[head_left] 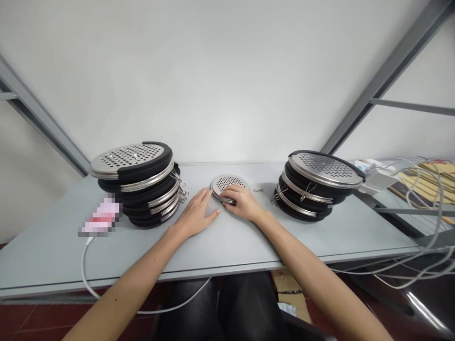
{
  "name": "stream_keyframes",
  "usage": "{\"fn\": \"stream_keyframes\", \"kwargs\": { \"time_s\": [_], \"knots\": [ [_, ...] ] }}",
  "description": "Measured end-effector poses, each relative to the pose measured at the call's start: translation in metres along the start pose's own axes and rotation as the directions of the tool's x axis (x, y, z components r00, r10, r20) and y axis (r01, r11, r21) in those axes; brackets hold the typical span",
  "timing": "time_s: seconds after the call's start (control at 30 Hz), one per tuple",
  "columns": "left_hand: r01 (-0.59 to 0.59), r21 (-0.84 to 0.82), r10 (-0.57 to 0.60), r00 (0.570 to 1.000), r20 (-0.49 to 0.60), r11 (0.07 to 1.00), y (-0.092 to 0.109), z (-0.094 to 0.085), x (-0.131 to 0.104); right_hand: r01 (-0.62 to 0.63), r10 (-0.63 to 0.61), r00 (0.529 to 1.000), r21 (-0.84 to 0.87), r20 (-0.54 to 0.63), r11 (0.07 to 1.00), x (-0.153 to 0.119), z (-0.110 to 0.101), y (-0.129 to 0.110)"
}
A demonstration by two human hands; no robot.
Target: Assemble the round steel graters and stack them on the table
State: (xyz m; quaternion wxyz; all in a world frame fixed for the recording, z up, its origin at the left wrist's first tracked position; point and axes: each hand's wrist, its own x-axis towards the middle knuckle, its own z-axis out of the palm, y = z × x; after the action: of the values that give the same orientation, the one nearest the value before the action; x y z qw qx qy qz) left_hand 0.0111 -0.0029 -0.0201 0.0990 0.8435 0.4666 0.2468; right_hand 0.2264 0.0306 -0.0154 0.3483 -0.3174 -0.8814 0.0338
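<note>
My right hand [241, 202] rests on the near edge of a small round metal disc [229, 185] full of holes, my fingers curled over its rim and clamped on it. The disc lies flat on the grey tabletop [249, 241], in the middle between two stacks and close to the white wall. My left hand [195, 215] lies palm down on the tabletop just left of the disc, fingers stretched out and slightly apart, holding nothing; its fingertips come close to the disc's rim.

To my left stands a leaning stack of discs [140, 182] with black rims and wire clips. To my right stands a second stack [318, 187] of the same kind. A small wire clip [258, 190] lies loose beside the disc. A white cable [87, 270] hangs over the tabletop's front edge.
</note>
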Motion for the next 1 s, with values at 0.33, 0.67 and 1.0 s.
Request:
{"fn": "stream_keyframes", "kwargs": {
  "time_s": [0.33, 0.67, 1.0],
  "knots": [
    [0.051, 0.104, -0.077, 0.962, 0.262, 0.993, 0.01, -0.012, 0.0, -0.179, 0.177, 0.984, 0.13, 0.027, 0.975, 0.025, -0.005, -0.001],
    [-0.154, 0.026, 0.145, 0.965, 0.22, 0.988, 0.012, -0.023, -0.002, -0.2, 0.175, 0.882, 0.013, 0.438, 0.98, 0.16, 0.067, 0.001],
    [-0.207, -0.071, 0.218, 0.956, 0.199, 0.976, 0.02, -0.044, -0.003, 0.018, 0.041, 0.77, -0.085, 0.637, 0.996, 0.187, 0.096, 0.0]
  ]
}}
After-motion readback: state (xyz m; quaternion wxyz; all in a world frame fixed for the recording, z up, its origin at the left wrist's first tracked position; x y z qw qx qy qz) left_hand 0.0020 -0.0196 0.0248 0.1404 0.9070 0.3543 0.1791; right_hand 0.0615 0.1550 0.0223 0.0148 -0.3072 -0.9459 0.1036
